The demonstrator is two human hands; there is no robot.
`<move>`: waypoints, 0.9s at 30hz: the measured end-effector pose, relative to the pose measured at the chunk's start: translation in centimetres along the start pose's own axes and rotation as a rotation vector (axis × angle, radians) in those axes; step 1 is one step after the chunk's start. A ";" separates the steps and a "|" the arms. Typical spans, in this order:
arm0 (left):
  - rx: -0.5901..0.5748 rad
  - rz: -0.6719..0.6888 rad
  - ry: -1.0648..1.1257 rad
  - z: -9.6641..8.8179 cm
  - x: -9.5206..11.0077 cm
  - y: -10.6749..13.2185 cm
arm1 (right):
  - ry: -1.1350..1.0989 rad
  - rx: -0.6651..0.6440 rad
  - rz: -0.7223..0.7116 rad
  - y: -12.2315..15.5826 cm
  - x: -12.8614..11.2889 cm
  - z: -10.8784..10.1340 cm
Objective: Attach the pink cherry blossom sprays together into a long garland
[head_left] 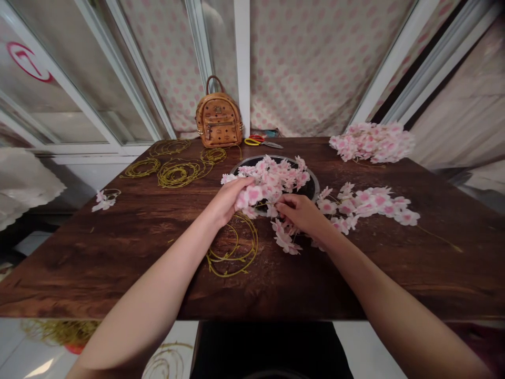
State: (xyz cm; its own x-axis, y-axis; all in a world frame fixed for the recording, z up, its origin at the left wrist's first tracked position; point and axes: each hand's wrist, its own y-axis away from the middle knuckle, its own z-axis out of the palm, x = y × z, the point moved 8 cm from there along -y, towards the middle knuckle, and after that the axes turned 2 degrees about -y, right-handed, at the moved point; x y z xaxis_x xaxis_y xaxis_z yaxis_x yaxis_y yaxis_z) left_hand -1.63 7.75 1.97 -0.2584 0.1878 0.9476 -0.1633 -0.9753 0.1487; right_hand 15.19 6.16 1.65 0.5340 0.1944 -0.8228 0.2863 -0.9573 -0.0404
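My left hand [231, 199] is closed around a bunch of pink and white artificial blossoms [272, 173], partly hiding them. At the bunch's lower right, my right hand [302, 211] pinches thumb against fingers on an artificial blossom or its thin stem; the exact grip is small. Both hands are over the near side of a round dark tray [314, 184] with a pale rim. Just below them lies a loosely coiled yellow-green vine stem [254, 247]. More blossoms [284, 239] hang beneath my right hand, and a flowered garland [374, 202] stretches away to the right.
Several coiled bare stems [179, 173] lie at the back left, near a brown backpack [219, 121] and scissors [262, 141]. A blossom heap [373, 142] sits at the back right. One small flower sprig [104, 200] is at the left. Greenish stems [63, 331] show below the table.
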 end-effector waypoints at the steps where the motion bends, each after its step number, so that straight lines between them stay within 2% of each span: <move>1: -0.022 0.006 -0.015 0.3 -0.1 0.2 | -0.008 0.000 0.011 0.0 0.0 0.0; 6: -0.144 0.085 -0.159 2.1 0.0 1.1 | -0.055 0.009 0.015 0.1 -0.2 -0.1; 11: -0.217 0.165 -0.330 3.0 0.0 1.2 | -0.058 0.056 -0.020 -0.1 0.0 -0.4; 21: -0.125 0.314 -0.624 2.7 -0.3 1.1 | -0.183 0.065 0.109 0.3 0.4 -0.2; 27: -0.058 0.432 -0.904 2.6 0.6 1.8 | -0.155 0.070 0.101 0.1 0.7 -0.2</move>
State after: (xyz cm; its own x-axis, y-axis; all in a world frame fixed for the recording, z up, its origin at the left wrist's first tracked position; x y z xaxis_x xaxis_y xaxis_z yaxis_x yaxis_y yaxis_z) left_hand 0.35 5.77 3.53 0.5104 -0.3631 0.7795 -0.2783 -0.9275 -0.2497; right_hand 15.75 6.27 1.14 0.4265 0.0665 -0.9020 0.1784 -0.9839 0.0118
